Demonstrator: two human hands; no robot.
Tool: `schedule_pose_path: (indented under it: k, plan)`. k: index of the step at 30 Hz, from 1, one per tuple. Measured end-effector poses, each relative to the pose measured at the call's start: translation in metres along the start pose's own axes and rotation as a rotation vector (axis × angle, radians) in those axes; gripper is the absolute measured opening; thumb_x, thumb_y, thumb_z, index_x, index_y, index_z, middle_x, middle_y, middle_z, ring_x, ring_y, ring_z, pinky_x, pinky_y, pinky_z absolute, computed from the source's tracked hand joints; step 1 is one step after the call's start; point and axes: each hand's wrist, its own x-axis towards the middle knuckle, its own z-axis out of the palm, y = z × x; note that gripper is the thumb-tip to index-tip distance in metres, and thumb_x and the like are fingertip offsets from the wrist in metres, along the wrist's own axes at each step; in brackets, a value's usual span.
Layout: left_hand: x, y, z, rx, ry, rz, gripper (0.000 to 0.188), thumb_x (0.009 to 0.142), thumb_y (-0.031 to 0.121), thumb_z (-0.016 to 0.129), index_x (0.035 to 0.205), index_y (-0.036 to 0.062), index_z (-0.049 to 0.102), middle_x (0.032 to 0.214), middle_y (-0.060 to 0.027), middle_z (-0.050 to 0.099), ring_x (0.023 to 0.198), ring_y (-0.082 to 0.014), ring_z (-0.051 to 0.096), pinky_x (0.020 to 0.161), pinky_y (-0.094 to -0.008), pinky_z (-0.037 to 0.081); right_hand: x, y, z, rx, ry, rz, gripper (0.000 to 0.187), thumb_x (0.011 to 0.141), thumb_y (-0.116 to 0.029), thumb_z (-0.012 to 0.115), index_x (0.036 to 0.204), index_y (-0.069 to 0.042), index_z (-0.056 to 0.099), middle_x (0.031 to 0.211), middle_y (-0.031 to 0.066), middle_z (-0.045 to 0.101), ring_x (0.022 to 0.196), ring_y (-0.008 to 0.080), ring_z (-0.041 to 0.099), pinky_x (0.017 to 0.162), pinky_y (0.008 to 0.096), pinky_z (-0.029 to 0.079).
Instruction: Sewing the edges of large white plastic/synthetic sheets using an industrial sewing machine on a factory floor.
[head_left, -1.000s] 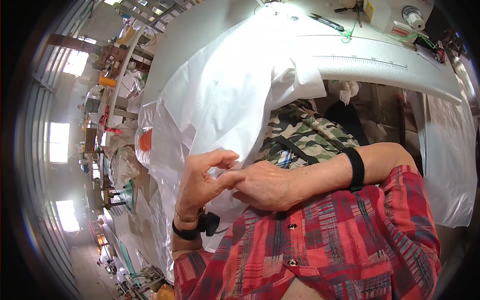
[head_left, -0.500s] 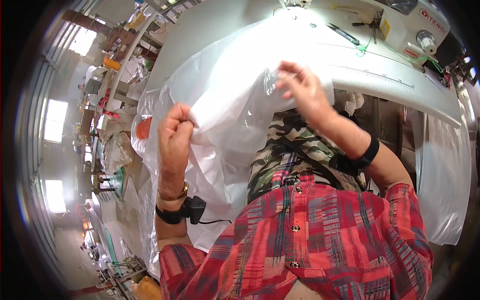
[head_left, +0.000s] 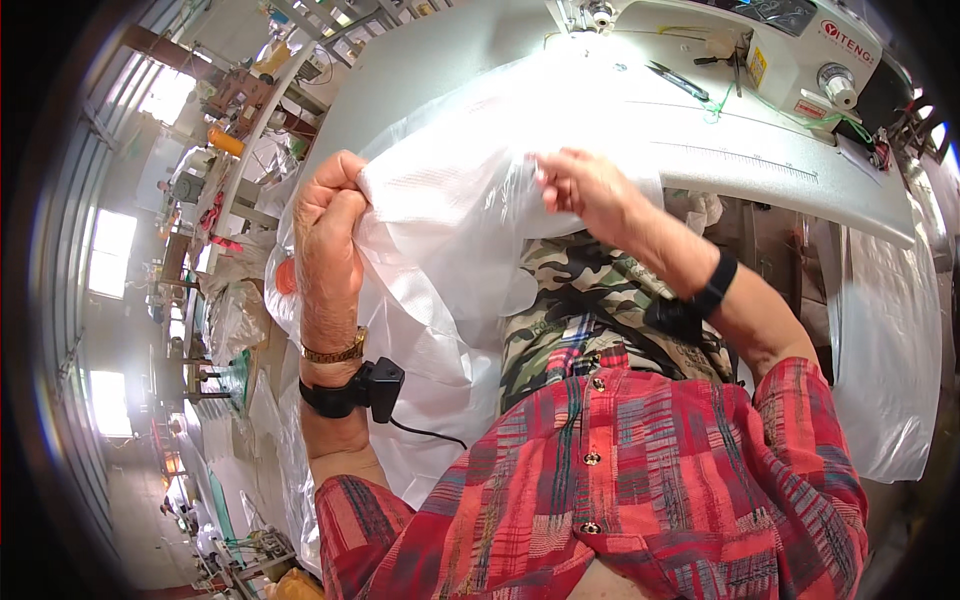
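My left hand [head_left: 328, 215] is closed on the edge of a white woven plastic sheet [head_left: 420, 190], raised at the left of the table. From there the sheet hangs in folds toward my lap. A clear plastic film [head_left: 505, 205] lies along it and reaches toward my right hand [head_left: 590, 192]. The fingers of that hand are curled, thumb and forefinger together at the film's edge, seemingly pinching it. Far ahead, the upper part of the sheet lies in bright lamp light under the sewing machine's needle area [head_left: 598, 18].
The pale sewing table [head_left: 850, 205] carries a ruler scale [head_left: 740, 155]. A dark-handled cutter [head_left: 678, 82] and green thread [head_left: 715, 108] lie near the machine head [head_left: 825, 60]. Clear plastic [head_left: 885, 350] hangs at the right. Shelves with an orange thread cone [head_left: 226, 142] stand left.
My left hand has moved up and slightly left, lifting the sheet's edge. My right hand has shifted left and its fingers have come together near the film.
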Motion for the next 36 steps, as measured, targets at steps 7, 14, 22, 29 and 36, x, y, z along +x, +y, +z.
schedule_pose_path:
  k: [7, 14, 22, 29, 36]
  plan:
    - [-0.038, -0.011, 0.018, 0.268, -0.162, 0.056, 0.013, 0.078, -0.004, 0.043, 0.071, 0.0015, 0.052, 0.067, 0.0024, 0.045, 0.063, -0.0045, 0.04, 0.055, -0.0215, 0.031, -0.118, 0.007, 0.006, -0.516, -0.715, -0.174, 0.029, 0.093, -0.027, 0.067, 0.104, -0.001, 0.072, 0.106, 0.006, 0.07, 0.091, 0.0192, 0.067, 0.081, 0.0294, 0.053]
    - [-0.081, -0.034, 0.056, 0.114, -0.206, -0.147, 0.012, 0.08, -0.005, 0.044, 0.077, 0.0023, 0.053, 0.067, 0.0043, 0.046, 0.061, -0.0033, 0.039, 0.055, -0.0207, 0.032, -0.148, 0.016, 0.004, -0.39, -0.271, 0.015, 0.023, 0.093, -0.024, 0.065, 0.095, -0.001, 0.072, 0.088, 0.0087, 0.068, 0.072, 0.0211, 0.062, 0.065, 0.0338, 0.048]
    - [-0.111, -0.049, 0.089, 0.126, -0.173, -0.213, 0.012, 0.094, 0.011, 0.063, 0.093, 0.0, 0.059, 0.074, 0.0027, 0.06, 0.069, -0.0008, 0.05, 0.061, -0.0196, 0.042, -0.161, 0.013, 0.026, -0.828, -0.336, -0.48, 0.013, 0.092, -0.016, 0.062, 0.093, -0.004, 0.056, 0.069, 0.0156, 0.06, 0.066, 0.0346, 0.063, 0.058, 0.0422, 0.048]
    - [-0.128, -0.072, 0.091, -0.033, -0.219, -0.348, 0.01, 0.097, 0.011, 0.059, 0.097, 0.0012, 0.058, 0.076, 0.0034, 0.056, 0.069, -0.0008, 0.045, 0.057, -0.019, 0.038, -0.148, 0.024, 0.033, -0.865, -0.463, -0.388, 0.019, 0.089, -0.018, 0.065, 0.083, -0.003, 0.056, 0.066, 0.0189, 0.058, 0.064, 0.0388, 0.06, 0.057, 0.0447, 0.046]
    - [-0.12, -0.072, 0.092, -0.184, -0.15, -0.437, 0.022, 0.101, 0.025, 0.056, 0.106, 0.0027, 0.057, 0.083, 0.0031, 0.061, 0.074, -0.0019, 0.051, 0.065, -0.0172, 0.042, -0.144, 0.038, 0.043, -0.858, -0.501, -0.438, 0.012, 0.088, -0.015, 0.063, 0.085, -0.004, 0.059, 0.069, 0.0167, 0.061, 0.065, 0.0374, 0.062, 0.058, 0.0443, 0.049]
